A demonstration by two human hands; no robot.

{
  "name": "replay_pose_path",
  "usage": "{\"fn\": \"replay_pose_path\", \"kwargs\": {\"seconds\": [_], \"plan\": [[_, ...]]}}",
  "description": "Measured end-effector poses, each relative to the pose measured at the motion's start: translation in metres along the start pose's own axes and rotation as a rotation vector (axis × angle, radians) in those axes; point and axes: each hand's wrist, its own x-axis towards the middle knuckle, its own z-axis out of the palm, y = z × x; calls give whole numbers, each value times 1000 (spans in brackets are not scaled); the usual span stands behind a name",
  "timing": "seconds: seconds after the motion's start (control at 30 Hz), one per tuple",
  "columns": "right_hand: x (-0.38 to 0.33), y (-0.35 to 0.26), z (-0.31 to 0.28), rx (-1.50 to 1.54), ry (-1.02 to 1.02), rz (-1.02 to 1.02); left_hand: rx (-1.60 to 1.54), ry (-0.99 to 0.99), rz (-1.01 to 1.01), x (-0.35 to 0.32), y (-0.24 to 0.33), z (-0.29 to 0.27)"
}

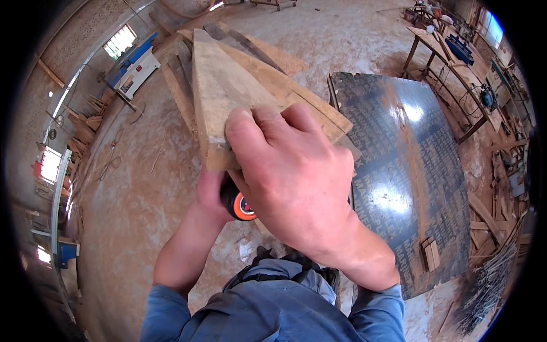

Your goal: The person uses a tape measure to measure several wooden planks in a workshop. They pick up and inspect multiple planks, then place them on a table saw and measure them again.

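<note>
My right hand (pixel 296 176) is closed over the near end of a long, pale wooden board (pixel 233 85), its fingers curled on the top face. The board tilts away from me. My left hand (pixel 212 187) is beneath it, closed against a black tool with a round orange-ringed end (pixel 245 207). The board and my right hand hide the left fingers and most of that tool, so its kind does not show. More wooden boards (pixel 307 97) lie fanned out under and behind the held one.
To the right lies a large dark, glossy panel (pixel 393 171) streaked with sawdust, bearing a small wood block (pixel 431 254). A workbench (pixel 439 48) with tools stands far right. Scrap wood (pixel 496 211) and thin metal rods (pixel 493 285) lie along the right side. A blue-and-white machine (pixel 137 71) stands far left.
</note>
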Motion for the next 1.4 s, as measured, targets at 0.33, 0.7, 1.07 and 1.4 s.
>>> {"fn": "replay_pose_path", "kwargs": {"seconds": [0.33, 0.7, 1.07, 1.4], "plan": [[-29, -1, 6, -39, -176, 19, -189, 179, 3, -18, -6, 7], [-108, -5, 35, 83, -411, -73, 84, 143, -418, -88, -34, -66], [-223, 52, 89, 608, -753, 943, -94, 305, -808, -142, -117, -136], [-253, 30, 136, 1227, -996, 1557, -78, 366, -902, -147, -136, -142]]}}
